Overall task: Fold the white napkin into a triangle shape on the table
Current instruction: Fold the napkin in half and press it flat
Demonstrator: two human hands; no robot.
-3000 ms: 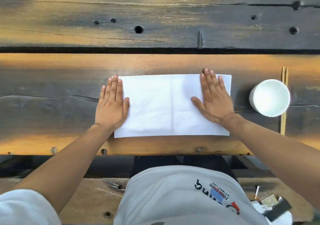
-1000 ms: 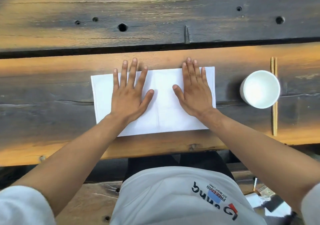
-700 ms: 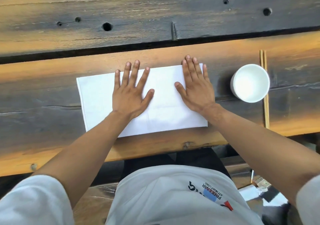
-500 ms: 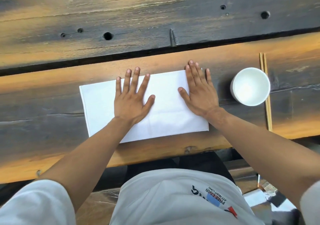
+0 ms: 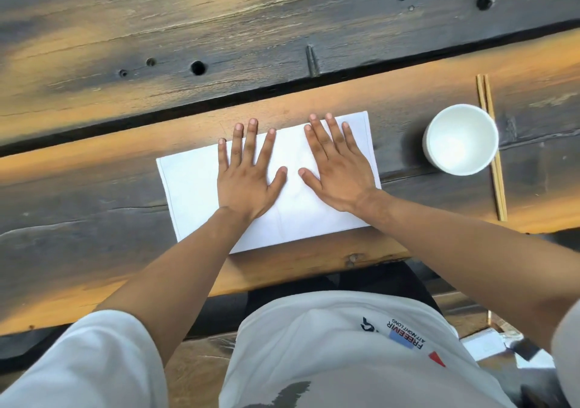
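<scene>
The white napkin lies flat on the wooden table as a wide rectangle, near the front edge. A faint crease runs down its middle. My left hand presses flat on the middle of the napkin, fingers spread and straight. Beside it, my right hand presses flat on the right half, fingers straight and close together. The two thumbs lie a short gap apart. Both forearms cover part of the napkin's near edge.
A white cup stands to the right of the napkin. A pair of wooden chopsticks lies just behind and right of the cup. A dark gap between planks runs across the table beyond the napkin.
My left hand slid from the napkin's left edge to its middle. My right hand has shifted inward from the right edge, so the thumbs are now close together. The view has shifted.
</scene>
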